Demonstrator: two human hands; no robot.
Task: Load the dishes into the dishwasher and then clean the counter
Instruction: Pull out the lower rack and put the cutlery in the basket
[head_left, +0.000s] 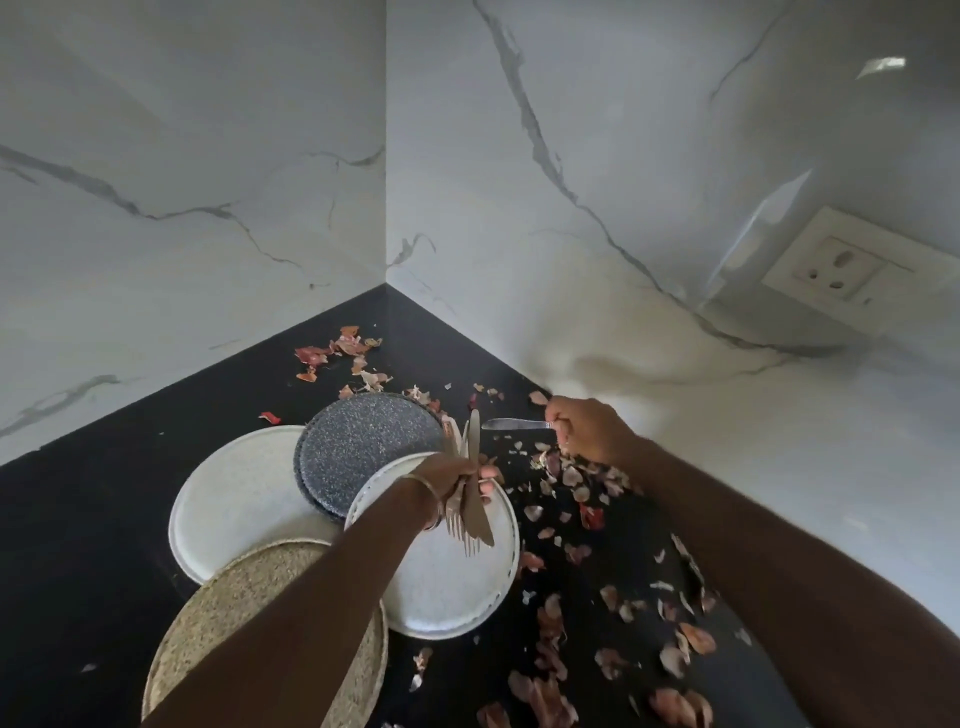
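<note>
My left hand (457, 475) clenches a bundle of steel forks and knives (467, 499) above 4 round plates (234, 499); my right hand (576, 426) pinches 1 steel knife (511, 424). Loosely bunched, cutlery could slip onto the black table (78, 519).

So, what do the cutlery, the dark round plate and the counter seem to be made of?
The cutlery gripped by the left hand looks like brushed metal, from its dull grey shine. The dark plate seems ceramic or stoneware with a speckled matte glaze; melamine is possible. The counter looks like polished black stone, though laminate cannot be excluded.
</note>
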